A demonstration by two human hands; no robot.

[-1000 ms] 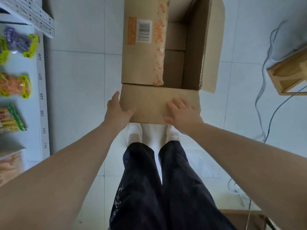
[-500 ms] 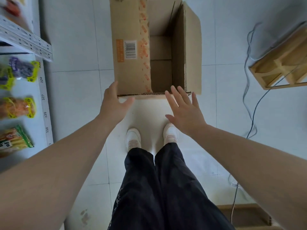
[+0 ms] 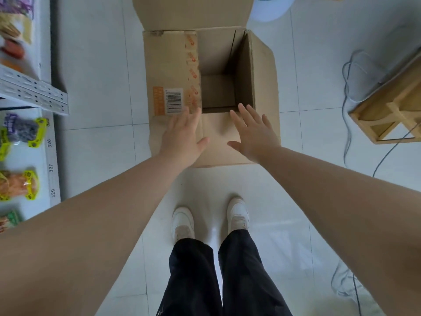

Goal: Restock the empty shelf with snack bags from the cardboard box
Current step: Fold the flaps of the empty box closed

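Hands (image 3: pixel 182 136) (image 3: pixel 254 133) spread, over cardboard box (image 3: pixel 173 65)

The brown cardboard box (image 3: pixel 227 142) on the pale tiled floor (image 3: pixel 95 65) has a clear way in only through its dark right half, since a folded flap with orange tape and a barcode label (image 3: pixel 172 71) roofs the left half. An upright right flap (image 3: pixel 262 76) and raised far flap (image 3: pixel 193 12) wall that gap. Both open hands hover over the near flap, left hand (image 3: pixel 182 137) and right hand (image 3: pixel 252 133) apart; bare floor lies either side, bounded by the white shelf (image 3: pixel 53 169) and a wooden frame (image 3: pixel 387 110).
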